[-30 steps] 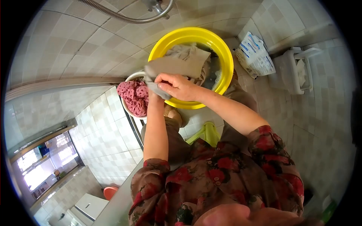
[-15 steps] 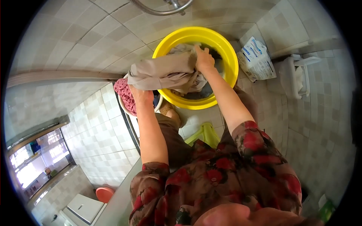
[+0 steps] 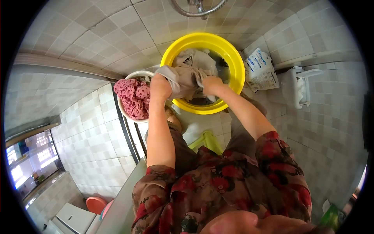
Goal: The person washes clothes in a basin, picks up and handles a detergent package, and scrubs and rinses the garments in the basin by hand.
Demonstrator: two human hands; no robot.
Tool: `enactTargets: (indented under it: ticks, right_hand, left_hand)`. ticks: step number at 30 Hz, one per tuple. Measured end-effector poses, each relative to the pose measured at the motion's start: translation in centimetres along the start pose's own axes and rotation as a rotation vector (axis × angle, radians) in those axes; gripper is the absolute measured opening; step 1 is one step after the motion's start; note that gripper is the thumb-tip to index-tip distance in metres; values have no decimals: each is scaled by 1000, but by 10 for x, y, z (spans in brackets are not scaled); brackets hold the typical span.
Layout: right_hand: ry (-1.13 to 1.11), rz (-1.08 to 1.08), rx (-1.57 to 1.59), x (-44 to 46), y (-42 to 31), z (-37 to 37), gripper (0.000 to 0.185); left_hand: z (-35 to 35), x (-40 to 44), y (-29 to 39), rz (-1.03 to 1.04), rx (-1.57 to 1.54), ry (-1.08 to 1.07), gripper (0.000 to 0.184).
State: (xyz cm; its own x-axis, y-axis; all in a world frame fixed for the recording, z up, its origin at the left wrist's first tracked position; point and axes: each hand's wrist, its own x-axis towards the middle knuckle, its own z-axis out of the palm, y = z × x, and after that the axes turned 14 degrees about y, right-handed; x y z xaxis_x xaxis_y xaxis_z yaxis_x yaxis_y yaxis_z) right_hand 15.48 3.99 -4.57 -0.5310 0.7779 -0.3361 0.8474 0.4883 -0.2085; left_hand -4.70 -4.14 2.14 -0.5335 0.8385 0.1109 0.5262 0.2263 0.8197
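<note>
A wet beige-grey garment [image 3: 187, 80] lies bunched over the near left part of a yellow basin [image 3: 240, 74], its lower folds down in dark water. My left hand [image 3: 160, 86] is closed around one end of the cloth, just outside the basin's left rim. Inside the right half, my right hand [image 3: 213, 85] grips another fold, knuckles up. More of the same pale cloth rises behind both hands. Dark fabric shows partly in the water at the back right. Left of my left hand, a white bucket [image 3: 122, 106] holds a pink patterned cloth [image 3: 134, 97].
A white-and-blue packet [image 3: 261, 70] leans at the wall right of the basin, beside a white bin-like container [image 3: 302, 87]. A green stool [image 3: 208, 142] stands between my legs. Above the basin hangs a shower hose [image 3: 196, 15]. A raised sill runs along the left.
My left hand has drawn closer to the basin, uncovering the pink cloth. My right hand has come nearer to me, and the stretched garment is now bunched lower between them.
</note>
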Motion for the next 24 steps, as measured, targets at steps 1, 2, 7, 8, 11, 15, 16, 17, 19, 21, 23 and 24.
enactTargets:
  ticks: [1, 2, 7, 8, 11, 15, 16, 17, 19, 21, 23, 24]
  right_hand:
    - [-102, -65, -85, -9, -4, 9, 29]
    - [-202, -130, -169, -12, -6, 12, 27]
    - [-418, 110, 231, 17, 28, -11, 26]
    - [-314, 234, 349, 30, 39, -14, 29]
    - [247, 210, 210, 66, 56, 19, 36]
    - [300, 269, 312, 82, 43, 64, 42]
    - [286, 241, 316, 75, 36, 67, 42]
    - [275, 210, 317, 71, 32, 65, 43]
    - [272, 287, 634, 67, 41, 39, 44]
    - [289, 361, 1042, 54, 50, -6, 45]
    - [333, 254, 1292, 32, 54, -49, 45]
    - [353, 148, 1449, 20, 53, -66, 45]
  left_hand:
    - [4, -1, -6, 4, -4, 1, 22]
    - [11, -1, -14, 29, 15, -41, 21]
    - [19, -8, -23, 24, 272, -202, 20]
    - [18, -8, -22, 15, 261, -231, 20]
    - [20, -4, -24, 34, 319, -264, 21]
    - [15, -2, -5, 4, 457, -262, 22]
    - [13, -1, -1, 0, 481, -239, 22]
    - [12, 1, 1, -3, 502, -212, 22]
    - [10, 6, 2, -76, 517, -228, 24]
    - [8, 8, 9, -101, 424, -137, 24]
    - [15, 6, 8, -64, 360, -16, 25]
    - [18, 5, 8, -37, 307, 105, 26]
